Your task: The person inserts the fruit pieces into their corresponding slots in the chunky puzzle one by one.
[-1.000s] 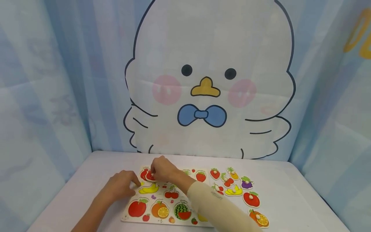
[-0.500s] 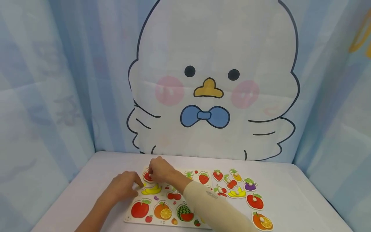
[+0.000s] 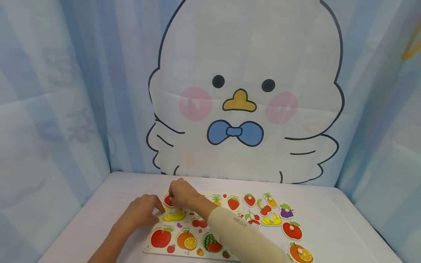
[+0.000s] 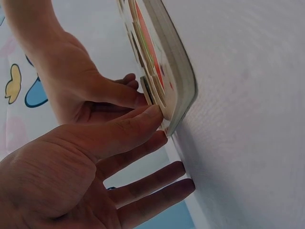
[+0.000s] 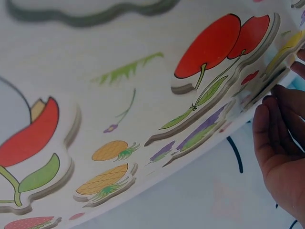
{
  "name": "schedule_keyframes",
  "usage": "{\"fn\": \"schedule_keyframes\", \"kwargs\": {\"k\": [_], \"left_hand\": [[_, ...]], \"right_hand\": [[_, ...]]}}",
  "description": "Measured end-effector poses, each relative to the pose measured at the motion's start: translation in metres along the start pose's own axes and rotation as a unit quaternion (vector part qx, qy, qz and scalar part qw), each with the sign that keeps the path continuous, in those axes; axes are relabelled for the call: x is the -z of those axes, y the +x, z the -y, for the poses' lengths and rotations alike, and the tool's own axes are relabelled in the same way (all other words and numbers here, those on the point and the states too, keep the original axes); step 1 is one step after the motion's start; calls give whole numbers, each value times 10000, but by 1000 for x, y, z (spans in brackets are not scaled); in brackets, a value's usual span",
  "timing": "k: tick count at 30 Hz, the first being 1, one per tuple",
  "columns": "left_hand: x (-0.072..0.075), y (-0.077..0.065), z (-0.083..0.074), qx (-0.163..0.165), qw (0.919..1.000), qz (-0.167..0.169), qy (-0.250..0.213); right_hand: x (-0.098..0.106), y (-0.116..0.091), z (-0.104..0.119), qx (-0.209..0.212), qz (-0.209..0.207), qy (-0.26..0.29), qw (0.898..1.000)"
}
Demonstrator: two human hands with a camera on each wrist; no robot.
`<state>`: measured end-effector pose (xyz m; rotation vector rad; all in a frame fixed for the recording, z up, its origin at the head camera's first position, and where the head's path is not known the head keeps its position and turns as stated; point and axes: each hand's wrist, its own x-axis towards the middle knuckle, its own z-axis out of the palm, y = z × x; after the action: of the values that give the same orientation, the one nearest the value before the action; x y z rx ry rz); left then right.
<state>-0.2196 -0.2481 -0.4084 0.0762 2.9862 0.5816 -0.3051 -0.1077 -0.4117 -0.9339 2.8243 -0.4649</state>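
A white fruit puzzle board (image 3: pixel 152 250) with printed pictures and recessed shapes lies on the table. At its far left corner my right hand (image 3: pixel 185 194) pinches a red pomegranate puzzle piece (image 3: pixel 168 201) over the matching shape; the fingers hide much of the piece. My left hand (image 3: pixel 141 212) is at the board's left edge, thumb and index fingertip touching it near the corner. In the left wrist view the other fingers of the left hand (image 4: pixel 81 167) are extended. The right wrist view shows the right hand (image 5: pixel 281 143) at the board's far edge, beyond the cherry picture (image 5: pixel 209 47).
Several loose knobbed fruit pieces lie right of the board: a strawberry piece (image 3: pixel 249 200), a grape piece (image 3: pixel 287 211), a banana piece (image 3: pixel 271 220), an apple piece (image 3: pixel 292 231) and an orange piece (image 3: pixel 300 253). A curtain with a cartoon bird (image 3: pixel 240 153) hangs behind the table.
The right hand has shifted the pomegranate piece slightly left onto its picture on the board. The left hand stays at the board's edge. The head view has turned slightly left.
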Motion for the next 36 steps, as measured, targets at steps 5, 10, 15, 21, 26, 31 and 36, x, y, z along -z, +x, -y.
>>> {"fn": "schedule_keyframes", "kwargs": {"k": [5,10,15,21,26,31,36], "left_hand": [[0,0,0,-10,10000,21,-5],[0,2,1,-130,9999,-16,50],[-1,2,1,-161,9998,-44,74],[0,1,2,-146,9998,-14,101],[0,1,2,-135,9998,-47,114],[-3,2,4,-117,9999,-30,75],[-2,1,3,-113,9999,-36,35]], "right_hand": [[-1,2,0,16,-51,-128,9999],[-2,3,-2,19,-77,-192,9998],[-3,3,-2,-69,-42,-83,9999],[-7,6,-2,-327,36,278,9991],[-3,4,-5,-206,126,286,9993],[2,1,-11,-274,241,652,9972],[2,0,-13,-307,277,912,9950]]}}
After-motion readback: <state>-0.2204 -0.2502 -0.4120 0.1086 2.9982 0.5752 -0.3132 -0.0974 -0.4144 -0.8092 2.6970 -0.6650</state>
